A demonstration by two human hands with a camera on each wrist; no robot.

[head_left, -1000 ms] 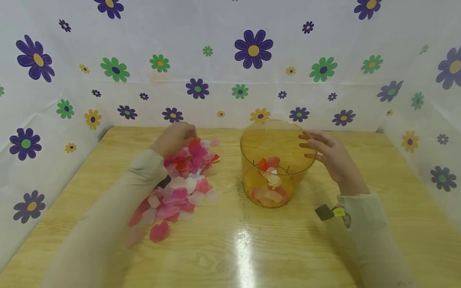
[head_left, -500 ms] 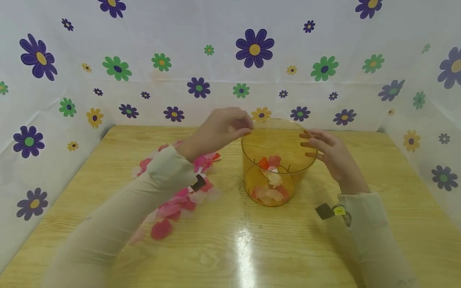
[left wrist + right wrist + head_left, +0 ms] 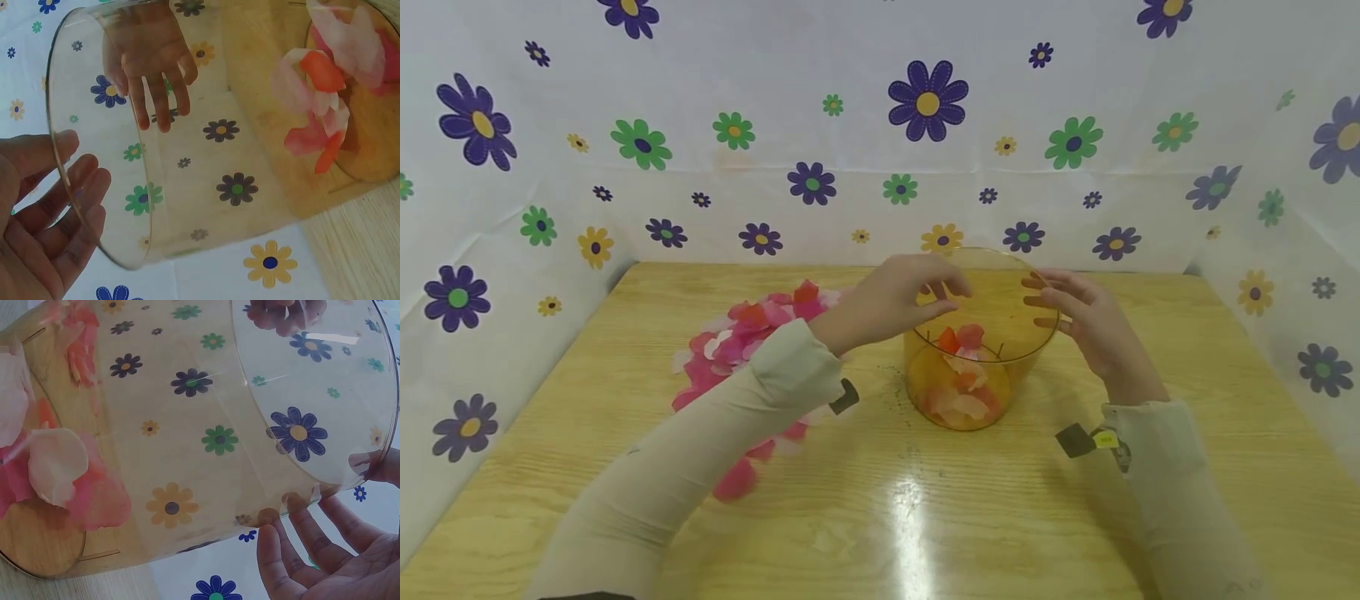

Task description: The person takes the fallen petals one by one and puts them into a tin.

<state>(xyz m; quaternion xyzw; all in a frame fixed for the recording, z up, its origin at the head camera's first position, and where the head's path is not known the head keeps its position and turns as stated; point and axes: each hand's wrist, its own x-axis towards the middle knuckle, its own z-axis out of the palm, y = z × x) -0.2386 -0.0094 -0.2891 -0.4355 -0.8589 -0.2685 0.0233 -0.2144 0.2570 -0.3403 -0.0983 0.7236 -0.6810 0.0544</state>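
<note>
A see-through amber bucket (image 3: 962,392) stands on the table, with several pink, white and orange-red artificial flower petals (image 3: 59,465) inside. My left hand (image 3: 902,300) hangs over the bucket's left rim, its fingers spread and loosely bent. Nothing shows between them in the left wrist view, where the hand (image 3: 53,219) overlaps the rim. At the bucket's right side my right hand (image 3: 1090,333) holds the upper wall near the rim. In the right wrist view this hand's (image 3: 331,544) fingertips press the outer wall and the thumb lies at the rim.
A loose pile of pink, red and white petals (image 3: 722,358) lies on the wooden table (image 3: 1000,517) to the left, partly hidden by my left forearm. A white flower-print cloth (image 3: 850,75) stands behind the table and along both sides.
My left hand has moved right from the petal pile to over the bucket, and its fingers have spread. More orange-red petals show in the bucket. My right hand stays at the bucket.
</note>
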